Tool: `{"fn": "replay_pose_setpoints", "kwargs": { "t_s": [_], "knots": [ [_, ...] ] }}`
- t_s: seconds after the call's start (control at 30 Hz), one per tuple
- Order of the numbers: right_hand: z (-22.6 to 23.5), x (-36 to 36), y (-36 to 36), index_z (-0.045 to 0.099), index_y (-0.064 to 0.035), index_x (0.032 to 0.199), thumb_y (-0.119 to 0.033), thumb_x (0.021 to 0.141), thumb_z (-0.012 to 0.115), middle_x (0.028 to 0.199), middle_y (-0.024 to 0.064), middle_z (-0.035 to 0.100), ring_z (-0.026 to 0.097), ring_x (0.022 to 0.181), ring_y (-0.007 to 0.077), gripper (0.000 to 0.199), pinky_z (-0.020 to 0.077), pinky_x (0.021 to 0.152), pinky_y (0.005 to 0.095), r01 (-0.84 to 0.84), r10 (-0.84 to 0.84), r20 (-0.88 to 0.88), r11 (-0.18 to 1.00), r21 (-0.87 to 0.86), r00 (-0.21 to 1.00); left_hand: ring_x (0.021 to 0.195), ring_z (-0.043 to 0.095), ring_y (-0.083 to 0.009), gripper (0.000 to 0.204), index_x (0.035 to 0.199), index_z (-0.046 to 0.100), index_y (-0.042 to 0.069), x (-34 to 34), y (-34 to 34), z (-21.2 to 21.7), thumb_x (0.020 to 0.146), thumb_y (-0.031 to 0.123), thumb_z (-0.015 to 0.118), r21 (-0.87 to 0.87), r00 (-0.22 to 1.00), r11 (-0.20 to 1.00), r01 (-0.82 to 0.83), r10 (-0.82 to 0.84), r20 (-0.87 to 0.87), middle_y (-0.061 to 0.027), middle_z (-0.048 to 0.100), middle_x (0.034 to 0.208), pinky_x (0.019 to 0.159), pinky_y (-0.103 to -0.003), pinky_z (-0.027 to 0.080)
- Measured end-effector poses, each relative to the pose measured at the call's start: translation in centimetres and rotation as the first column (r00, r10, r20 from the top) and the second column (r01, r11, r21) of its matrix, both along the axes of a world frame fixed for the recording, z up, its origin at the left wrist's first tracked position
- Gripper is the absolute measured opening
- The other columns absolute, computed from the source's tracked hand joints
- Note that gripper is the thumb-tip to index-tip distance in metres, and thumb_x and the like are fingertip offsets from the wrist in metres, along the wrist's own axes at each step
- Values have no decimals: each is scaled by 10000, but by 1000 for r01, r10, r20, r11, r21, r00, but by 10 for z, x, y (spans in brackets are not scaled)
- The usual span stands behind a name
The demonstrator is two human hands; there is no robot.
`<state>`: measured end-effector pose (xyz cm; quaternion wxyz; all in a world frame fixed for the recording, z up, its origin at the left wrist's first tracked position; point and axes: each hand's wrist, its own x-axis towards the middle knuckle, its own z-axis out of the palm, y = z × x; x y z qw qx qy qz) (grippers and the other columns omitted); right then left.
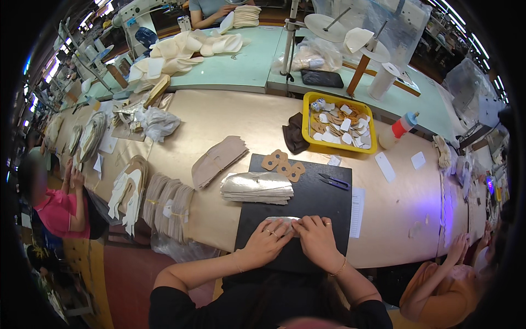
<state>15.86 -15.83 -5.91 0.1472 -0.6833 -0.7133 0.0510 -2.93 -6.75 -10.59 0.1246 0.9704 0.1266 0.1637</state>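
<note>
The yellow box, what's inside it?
The yellow box holds a loose heap of small flat cut pieces, some tan, some white. Whatever lies under the heap, and the bottom of the box, is covered. Both hands work elsewhere, on a silvery piece on the black mat.

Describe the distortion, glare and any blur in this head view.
Head view: fisheye bends the table edges toward a black rim; a violet glare spot sits on its right end; the left hand and right hand on the black mat are sharp; a face at left is blurred.
</note>
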Motion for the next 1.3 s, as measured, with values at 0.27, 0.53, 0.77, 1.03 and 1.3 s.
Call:
{"fn": "replay_pose_setpoints", "kwargs": {
  "t_s": [0.27, 0.53, 0.77, 1.03, 1.3],
  "knots": [
    [3, -1, 9, 714, -90, 1104, -170, 875, 643, 1050, 30, 617, 573, 1076, 221, 252, 403, 946, 462, 5, -6, 73, 1000, 15, 997, 1240, 564, -305, 442, 1227, 679, 91, 10, -3, 8, 787, 126, 679, 89, 998, 995, -50, 52, -22, -112, 616, 1262, 1064, -492, 418],
    [-1, -10, 6, 742, -113, 1094, -142, 877, 645, 1114, 40, 622, 562, 1142, 238, 240, 389, 1004, 478, 65, -63, 125, 998, -13, 990, 1234, 554, -341, 422, 1238, 656, 7, 10, -7, 12, 832, 119, 628, 149, 999, 989, -19, 26, -39, -170, 609, 1261, 1044, -494, 439],
    [-1, -9, 8, 750, -87, 1092, -154, 891, 650, 1095, 46, 626, 570, 1121, 241, 235, 398, 996, 489, 41, -36, 107, 998, -43, 994, 1260, 560, -343, 475, 1264, 660, 25, 11, -15, 14, 797, 109, 660, 167, 991, 985, -43, 62, -115, -165, 619, 1292, 1034, -480, 445],
    [-3, -4, -6, 633, -105, 1307, -172, 805, 795, 1101, 76, 587, 564, 1051, 281, 532, 439, 913, 418, 245, -257, -110, 963, -109, 960, 1263, 572, -309, 505, 1326, 629, 87, 1, 4, 17, 825, 83, 701, -117, 999, 993, 3, -7, -38, -126, 616, 1311, 1036, -455, 442],
    [6, 7, 0, 706, -38, 1047, -149, 841, 770, 1002, 116, 598, 615, 942, 305, 243, 497, 834, 399, 255, -305, -381, 951, -176, 873, 1183, 605, -314, 451, 1301, 651, 65, 0, 11, 41, 853, 18, 684, -355, 942, 923, -144, 238, 235, -123, 635, 1242, 1016, -430, 457]
  ]
}}
